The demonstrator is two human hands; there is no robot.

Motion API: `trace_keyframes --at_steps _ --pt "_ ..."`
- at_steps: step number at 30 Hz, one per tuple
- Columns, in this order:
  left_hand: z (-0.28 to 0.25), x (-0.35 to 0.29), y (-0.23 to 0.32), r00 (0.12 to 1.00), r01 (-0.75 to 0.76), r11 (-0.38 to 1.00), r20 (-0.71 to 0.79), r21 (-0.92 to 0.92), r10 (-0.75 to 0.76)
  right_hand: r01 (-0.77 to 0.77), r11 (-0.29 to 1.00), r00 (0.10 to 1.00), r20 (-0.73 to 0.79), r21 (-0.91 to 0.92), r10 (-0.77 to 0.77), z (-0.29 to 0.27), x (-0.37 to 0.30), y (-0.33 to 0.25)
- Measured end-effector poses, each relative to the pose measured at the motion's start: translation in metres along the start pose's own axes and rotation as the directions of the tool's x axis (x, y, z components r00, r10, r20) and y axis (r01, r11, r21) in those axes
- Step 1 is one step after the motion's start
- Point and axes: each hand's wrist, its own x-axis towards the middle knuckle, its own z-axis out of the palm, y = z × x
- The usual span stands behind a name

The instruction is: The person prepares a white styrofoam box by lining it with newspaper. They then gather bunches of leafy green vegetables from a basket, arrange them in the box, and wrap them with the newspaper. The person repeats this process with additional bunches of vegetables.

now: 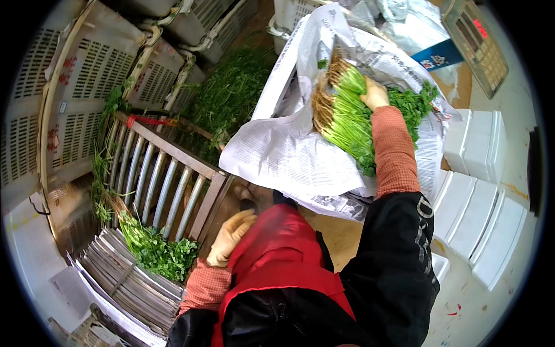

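Note:
A thick layer of leafy green herbs (347, 110) with pale stems and brown roots lies in a white box lined with printed newspaper (289, 156). The roots point left and the leaves right. My right hand (374, 94), in a pale glove, reaches over the box with its fingers curled into the stems; the fingertips are partly hidden. Low beside my red apron (277, 248), my left hand (231, 236), also gloved, is empty with its fingers loosely extended. Left of it, a small bunch of the same kind of greens (165, 251) rests on a stack of folded newspapers (124, 283).
A metal-barred rack (165, 173) stands at left, with loose greens (231, 87) behind it. Perforated plastic crates (98, 75) crowd the far left. White foam boxes (477, 214) line the right, below a scale with a lit display (477, 46).

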Motion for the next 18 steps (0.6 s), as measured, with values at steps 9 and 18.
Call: trace_keyframes --at_steps 9,18 --pt "0.015 0.019 -0.017 0.998 -0.048 0.998 0.039 0.041 0.046 0.097 0.995 0.993 -0.067 -0.028 -0.098 -0.004 0.009 0.006" --pt "0.010 0.019 -0.014 0.999 -0.048 0.999 -0.020 -0.003 0.048 -0.059 0.992 0.805 -0.593 -0.114 -0.020 -0.017 -0.087 0.026"
